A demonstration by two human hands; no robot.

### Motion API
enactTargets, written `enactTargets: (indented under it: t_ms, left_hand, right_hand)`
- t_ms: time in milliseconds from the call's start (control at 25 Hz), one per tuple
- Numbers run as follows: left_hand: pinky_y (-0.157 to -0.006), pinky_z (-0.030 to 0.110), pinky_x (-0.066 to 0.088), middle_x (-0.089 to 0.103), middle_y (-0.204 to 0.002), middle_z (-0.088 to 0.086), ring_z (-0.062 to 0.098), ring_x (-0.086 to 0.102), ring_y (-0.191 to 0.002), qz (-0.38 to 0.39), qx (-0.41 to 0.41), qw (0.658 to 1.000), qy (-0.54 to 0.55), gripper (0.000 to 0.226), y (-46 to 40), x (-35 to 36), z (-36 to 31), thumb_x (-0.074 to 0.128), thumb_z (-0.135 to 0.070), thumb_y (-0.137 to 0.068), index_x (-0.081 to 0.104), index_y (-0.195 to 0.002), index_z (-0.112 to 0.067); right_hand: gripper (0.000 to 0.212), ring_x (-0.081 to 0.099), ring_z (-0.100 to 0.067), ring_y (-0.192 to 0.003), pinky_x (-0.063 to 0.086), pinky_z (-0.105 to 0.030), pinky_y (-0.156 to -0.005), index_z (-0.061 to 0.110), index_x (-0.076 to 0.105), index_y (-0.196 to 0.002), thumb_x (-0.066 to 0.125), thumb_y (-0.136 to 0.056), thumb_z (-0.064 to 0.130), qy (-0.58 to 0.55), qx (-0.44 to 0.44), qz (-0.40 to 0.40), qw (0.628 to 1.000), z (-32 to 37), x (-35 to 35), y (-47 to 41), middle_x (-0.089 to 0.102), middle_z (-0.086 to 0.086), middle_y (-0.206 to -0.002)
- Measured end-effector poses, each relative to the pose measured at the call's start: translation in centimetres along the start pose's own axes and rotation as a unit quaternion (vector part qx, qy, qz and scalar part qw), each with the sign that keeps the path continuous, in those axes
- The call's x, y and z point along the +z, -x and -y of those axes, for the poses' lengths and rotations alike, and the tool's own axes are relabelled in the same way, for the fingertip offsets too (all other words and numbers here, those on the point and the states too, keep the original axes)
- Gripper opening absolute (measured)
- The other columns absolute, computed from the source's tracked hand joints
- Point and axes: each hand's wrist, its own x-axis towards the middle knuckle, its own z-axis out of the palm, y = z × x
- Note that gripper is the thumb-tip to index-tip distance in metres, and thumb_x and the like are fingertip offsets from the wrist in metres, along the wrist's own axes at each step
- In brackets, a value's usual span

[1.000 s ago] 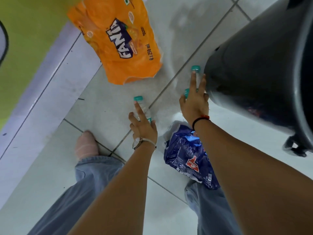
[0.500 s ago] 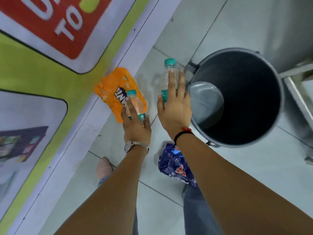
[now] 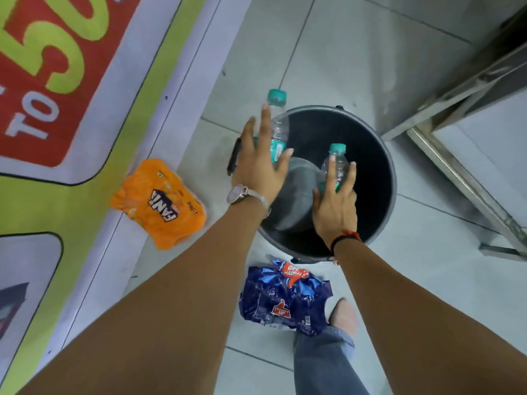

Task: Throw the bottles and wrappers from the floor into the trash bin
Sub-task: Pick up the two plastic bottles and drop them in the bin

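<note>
Above the tiled floor, both hands [image 3: 258, 163] [image 3: 336, 205] grip bottles [image 3: 278, 129] [image 3: 336, 163] over the bin [image 3: 385, 155].

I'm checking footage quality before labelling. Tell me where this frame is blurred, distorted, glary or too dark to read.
Head view: wide-angle lens bends the floor banner and both forearms at the edges; left hand and its bottle are slightly motion-smeared; the right hand's bottle is sharper; the trash bin interior is dark, with little detail; soft glare on the blue wrapper; orange wrapper evenly lit.
</note>
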Motion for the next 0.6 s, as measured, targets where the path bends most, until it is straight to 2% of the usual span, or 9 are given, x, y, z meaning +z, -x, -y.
enactTargets:
  t_ms: [160,240,360,440,600]
  left_hand:
    - [-0.086,0.050,0.049,0.014,-0.152,0.021,0.043,0.042,-0.123,0.080,-0.001,0.996,-0.034,0.072,0.5,4.6,-0.6,0.051,-0.028,-0.090,0.004,-0.144,-0.021]
    - [-0.092,0.052,0.044,0.010,-0.153,0.020,0.042,0.039,-0.125,0.095,-0.024,0.993,-0.065,0.072,0.5,6.0,-0.4,0.050,-0.025,-0.091,0.002,-0.144,-0.020]
    - [-0.107,0.053,0.028,0.007,-0.154,0.018,0.036,0.025,-0.136,0.070,-0.028,0.986,-0.151,0.070,1.0,6.9,-0.1,0.049,-0.025,-0.091,0.003,-0.144,-0.017]
    - [-0.111,0.053,0.018,0.007,-0.155,0.016,0.033,0.018,-0.139,0.059,-0.008,0.981,-0.185,0.070,1.7,6.6,0.1,0.047,-0.029,-0.091,0.004,-0.144,-0.017]
    - [-0.109,0.055,0.018,0.020,-0.152,0.018,0.035,0.024,-0.138,0.030,0.055,0.980,-0.188,0.067,4.1,4.5,0.6,0.049,-0.032,-0.088,0.016,-0.143,-0.013]
  right_hand:
    - [0.070,0.020,-0.042,-0.137,0.026,-0.049,-0.112,0.025,0.004,-0.147,0.041,-0.092,0.004,0.022,0.028,0.016,0.999,-2.1,1.3,-1.8,-0.009,-0.022,-0.155]
    - [0.073,0.011,-0.039,-0.141,0.017,-0.049,-0.115,0.024,0.002,-0.147,0.040,-0.090,0.000,0.029,0.037,0.013,0.999,-2.6,1.4,-2.1,-0.009,-0.021,-0.156]
    - [0.069,0.006,-0.033,-0.144,0.009,-0.049,-0.116,0.022,0.002,-0.147,0.041,-0.093,0.006,0.011,0.018,0.002,1.000,-2.8,1.2,-1.8,-0.006,-0.017,-0.157]
    - [0.062,0.006,-0.031,-0.144,0.007,-0.049,-0.117,0.021,0.003,-0.147,0.037,-0.096,0.013,0.005,0.009,-0.005,1.000,-2.9,1.0,-1.4,-0.003,-0.014,-0.158]
    - [0.055,0.006,-0.028,-0.145,0.001,-0.052,-0.116,0.019,0.008,-0.147,0.029,-0.099,0.033,0.053,-0.029,-0.017,0.998,-3.0,1.1,1.0,0.005,-0.011,-0.158]
